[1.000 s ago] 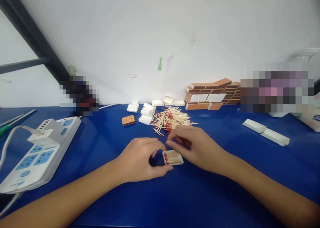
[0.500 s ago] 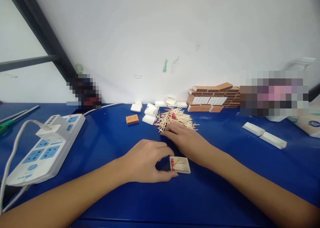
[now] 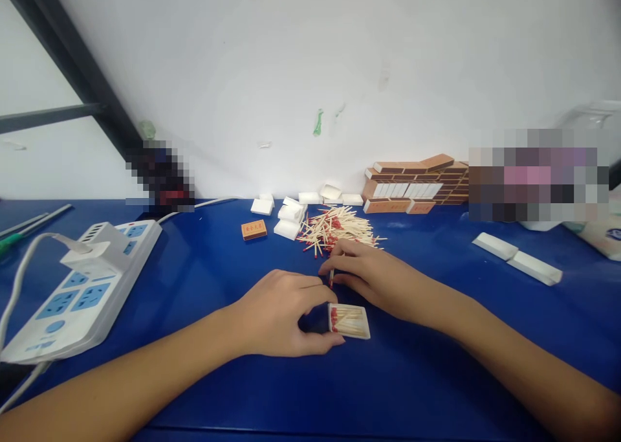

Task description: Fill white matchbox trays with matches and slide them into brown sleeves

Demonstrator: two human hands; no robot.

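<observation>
Between the thumb and fingers of my left hand (image 3: 286, 312) is the left end of a white matchbox tray (image 3: 365, 322), lying on the blue table. Several red-tipped matches (image 3: 350, 321) lie inside it, heads to the left. My right hand (image 3: 361, 267) is just above and behind the tray, fingers pinched on a match (image 3: 332, 277) whose red head points down. Behind that hand spreads a loose pile of matches (image 3: 334, 225), partly covered by the fingers.
White trays (image 3: 287, 228) sit left of the pile, near an orange matchbox (image 3: 254, 230). Stacked matchboxes (image 3: 400, 206) stand against the wall. Two white trays (image 3: 536, 267) lie at the right. A power strip (image 3: 123, 280) with a plugged-in cable occupies the left.
My right hand has drawn back from the pile toward the tray, with a match now showing in its fingers. My left hand stays at the tray.
</observation>
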